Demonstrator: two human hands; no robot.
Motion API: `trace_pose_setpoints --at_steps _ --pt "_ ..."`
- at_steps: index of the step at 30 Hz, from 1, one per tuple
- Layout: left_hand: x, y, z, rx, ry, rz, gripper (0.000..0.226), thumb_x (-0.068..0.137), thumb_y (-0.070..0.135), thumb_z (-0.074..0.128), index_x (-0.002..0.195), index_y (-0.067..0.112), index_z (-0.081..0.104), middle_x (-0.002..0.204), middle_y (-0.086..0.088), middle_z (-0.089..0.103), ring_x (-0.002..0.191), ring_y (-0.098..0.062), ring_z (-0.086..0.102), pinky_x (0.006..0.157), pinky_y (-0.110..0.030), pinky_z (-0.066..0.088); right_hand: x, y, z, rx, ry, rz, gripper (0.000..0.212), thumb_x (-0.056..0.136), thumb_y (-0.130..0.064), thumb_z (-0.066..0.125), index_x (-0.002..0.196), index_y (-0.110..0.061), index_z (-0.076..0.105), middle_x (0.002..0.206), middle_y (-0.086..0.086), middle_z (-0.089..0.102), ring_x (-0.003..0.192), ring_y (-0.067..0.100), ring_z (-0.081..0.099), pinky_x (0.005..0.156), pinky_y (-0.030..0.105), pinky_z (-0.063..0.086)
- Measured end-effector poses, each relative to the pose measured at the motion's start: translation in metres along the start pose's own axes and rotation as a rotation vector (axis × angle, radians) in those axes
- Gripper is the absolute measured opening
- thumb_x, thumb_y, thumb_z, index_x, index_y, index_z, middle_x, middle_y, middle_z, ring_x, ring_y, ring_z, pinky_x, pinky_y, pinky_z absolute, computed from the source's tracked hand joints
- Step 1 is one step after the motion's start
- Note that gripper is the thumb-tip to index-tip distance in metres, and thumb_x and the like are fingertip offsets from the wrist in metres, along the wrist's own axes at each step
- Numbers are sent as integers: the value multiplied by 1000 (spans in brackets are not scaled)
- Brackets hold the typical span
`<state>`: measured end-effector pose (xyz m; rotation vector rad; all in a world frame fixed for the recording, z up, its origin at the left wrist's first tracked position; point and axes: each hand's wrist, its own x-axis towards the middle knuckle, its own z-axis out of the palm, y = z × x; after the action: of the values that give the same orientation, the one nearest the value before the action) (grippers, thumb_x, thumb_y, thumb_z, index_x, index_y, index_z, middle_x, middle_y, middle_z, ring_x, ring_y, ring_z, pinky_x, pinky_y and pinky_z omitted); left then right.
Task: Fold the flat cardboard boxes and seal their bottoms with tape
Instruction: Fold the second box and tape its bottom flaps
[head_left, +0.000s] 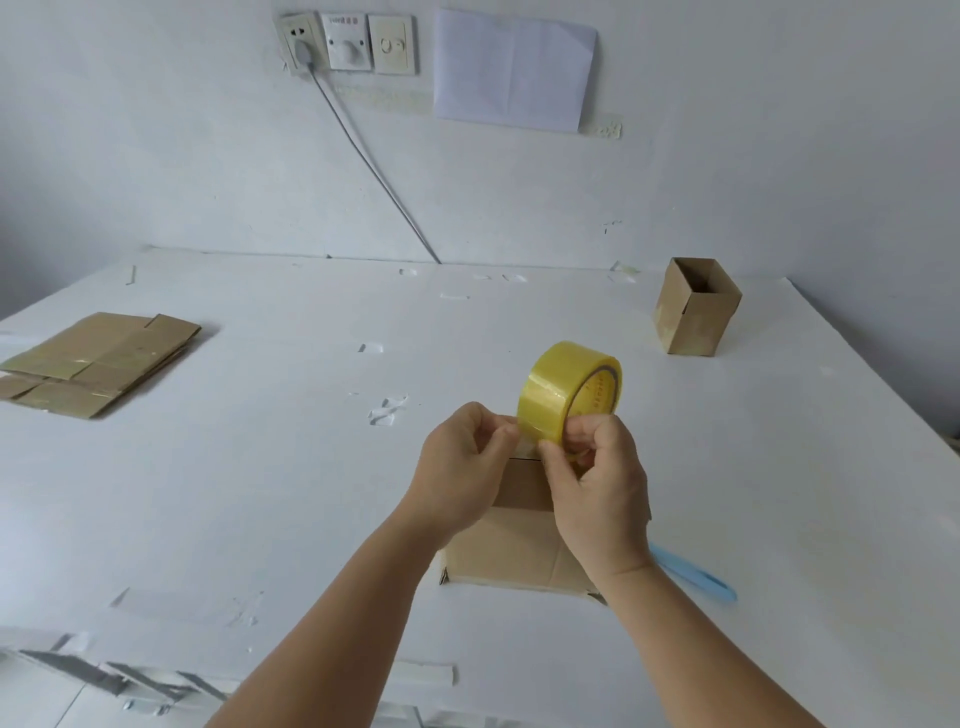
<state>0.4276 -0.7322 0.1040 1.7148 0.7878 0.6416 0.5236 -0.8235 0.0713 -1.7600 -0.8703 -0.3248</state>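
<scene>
A yellow roll of tape (570, 397) is held up just above the far edge of a cardboard box (511, 545) that sits near the middle of the white bench (260, 467). The right hand (597, 478) has its grip pinched on the roll's lower rim, thumb and fingers curled around it. The left hand (460, 467), at 9 o'clock of the roll, pinches the loose tape end beside it. From the box, a stack of flat boxes (96, 364) lies well apart at 10 o'clock near the bench's left edge, and an upright folded box (696, 309) stands at 2 o'clock, close to the wall. A blue strip (696, 574) lies just beside the box at 3 o'clock. Bare bench stretches between them.
</scene>
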Motion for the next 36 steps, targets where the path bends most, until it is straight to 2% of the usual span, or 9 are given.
trace_pose_setpoints --at_steps 3,7,11,15,19,22,25,29,36 --pt "2 5 -4 -27 -63 -21 12 93 19 53 84 14 61 99 11 70 86 -8 63 74 -22 47 -2 1 0 -59 -2 -26 24 77 -21 75 84 -22 52 79 -15 54 70 20 60 61 32 50" --pt "-1 8 0 25 -25 19 17 91 17 52 75 15 57 70 10 55 63 -4 47 60 -18 38 -1 3 1 -60 -15 -47 22 77 -23 74 84 -22 54 80 -16 51 70 14 57 63 4 34" --pt "2 5 -5 -18 4 -17 23 89 29 63 71 17 55 64 10 53 60 -5 47 59 -17 38 -1 5 0 -67 -28 -143 34 69 -47 65 94 -30 49 101 -13 44 94 13 50 69 25 46" --pt "4 -1 -12 -136 41 -51 22 89 28 65 74 14 57 74 -3 62 70 -13 53 67 -29 42 0 5 0 54 -3 -28 73 69 -49 66 126 -16 35 133 5 34 128 23 37 97 31 44" --pt "3 -6 -20 -296 -32 -68 19 89 20 63 76 11 54 78 -6 65 82 -18 62 85 -35 50 4 9 -2 51 -127 163 83 79 -55 51 146 -20 16 146 7 36 127 25 45 97 44 47" --pt "4 -7 -28 -411 -111 -60 20 95 11 57 77 8 48 77 -10 63 85 -23 65 92 -37 52 7 10 -4 37 -210 233 75 79 -60 42 144 -26 26 128 7 57 111 29 57 89 42 50" --pt "5 -4 -36 -378 -92 -62 19 95 7 55 77 6 48 74 -9 64 77 -19 66 79 -29 57 10 7 -9 103 -232 169 62 79 -59 39 134 -30 41 121 -1 61 108 24 56 91 39 48" --pt "11 1 -48 -241 -135 -130 14 91 11 63 81 5 54 71 -8 67 69 -15 65 70 -24 57 12 1 -11 119 -310 170 41 83 -55 41 121 -58 28 111 -13 61 98 26 58 83 40 49" --pt "22 -5 -68 -110 -180 -225 9 87 3 64 95 -2 63 68 -7 62 61 -14 59 72 -27 58 17 3 -8 62 -304 224 43 84 -60 39 126 -53 31 73 -8 52 80 26 56 70 34 46"
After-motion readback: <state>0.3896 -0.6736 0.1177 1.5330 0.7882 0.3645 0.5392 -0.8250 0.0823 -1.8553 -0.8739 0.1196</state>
